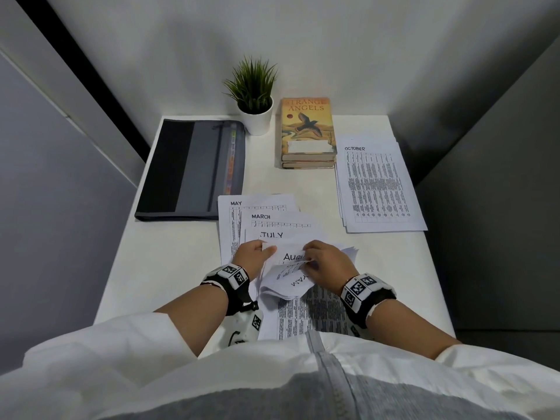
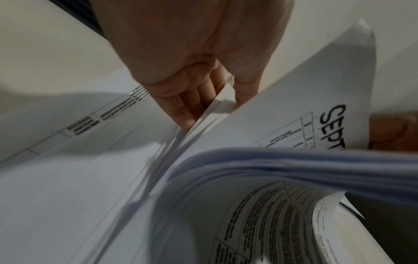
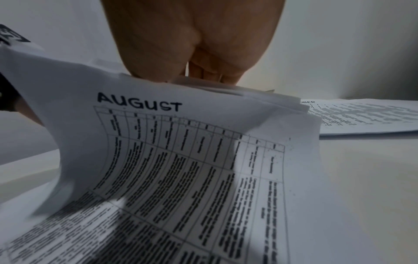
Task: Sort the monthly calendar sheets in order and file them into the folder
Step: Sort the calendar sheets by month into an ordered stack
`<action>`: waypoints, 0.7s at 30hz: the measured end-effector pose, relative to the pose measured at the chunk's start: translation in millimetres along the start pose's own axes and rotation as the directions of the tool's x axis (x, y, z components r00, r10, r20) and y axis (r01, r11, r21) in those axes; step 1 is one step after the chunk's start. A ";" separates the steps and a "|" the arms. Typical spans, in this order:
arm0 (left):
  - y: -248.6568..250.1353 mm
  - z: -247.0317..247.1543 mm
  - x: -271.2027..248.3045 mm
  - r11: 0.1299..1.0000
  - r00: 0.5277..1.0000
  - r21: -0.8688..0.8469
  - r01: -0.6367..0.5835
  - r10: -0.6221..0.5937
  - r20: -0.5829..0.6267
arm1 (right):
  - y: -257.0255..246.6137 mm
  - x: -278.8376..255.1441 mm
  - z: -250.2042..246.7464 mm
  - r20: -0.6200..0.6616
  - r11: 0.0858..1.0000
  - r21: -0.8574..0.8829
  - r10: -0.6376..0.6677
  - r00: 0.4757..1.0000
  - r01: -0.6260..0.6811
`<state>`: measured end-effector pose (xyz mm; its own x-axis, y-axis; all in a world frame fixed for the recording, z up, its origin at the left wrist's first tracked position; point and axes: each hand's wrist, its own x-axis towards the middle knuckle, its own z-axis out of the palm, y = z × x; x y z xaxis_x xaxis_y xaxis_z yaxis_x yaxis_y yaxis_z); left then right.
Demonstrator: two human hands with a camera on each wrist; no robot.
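Note:
Near the table's front edge both hands hold a loose stack of calendar sheets (image 1: 312, 310). My left hand (image 1: 255, 253) pinches the upper left edges of several sheets (image 2: 217, 107), and a SEPT sheet (image 2: 334, 128) shows beside it. My right hand (image 1: 323, 259) grips the stack's top edge, bending some sheets back toward me (image 1: 288, 283). The AUGUST sheet (image 3: 140, 104) faces up under it. MAY (image 1: 235, 207), MARCH (image 1: 262, 217) and JULY (image 1: 272, 235) sheets lie fanned just beyond the hands. The dark grey folder (image 1: 194, 168) lies closed at the left.
An OCTOBER-topped pile of sheets (image 1: 378, 183) lies at the table's right edge. A small potted plant (image 1: 256, 116) and two stacked books (image 1: 307, 131) stand at the back. Walls close in on three sides of the white table (image 1: 169, 268).

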<state>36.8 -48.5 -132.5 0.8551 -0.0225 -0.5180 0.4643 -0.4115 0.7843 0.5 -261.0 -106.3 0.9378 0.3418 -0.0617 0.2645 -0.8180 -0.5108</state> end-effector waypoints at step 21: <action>3.0 1.8 -7.3 1.000 0.999 0.024 -0.004 0.005 -0.045 | -5.2 -5.0 0.9 0.002 1.000 -0.004 -0.022 1.000 0.022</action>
<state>31.6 -51.3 -127.0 0.8670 0.0163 -0.4981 0.4551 -0.4330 0.7781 -5.7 -258.0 -104.1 0.9314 0.3603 -0.0519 0.2859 -0.8123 -0.5083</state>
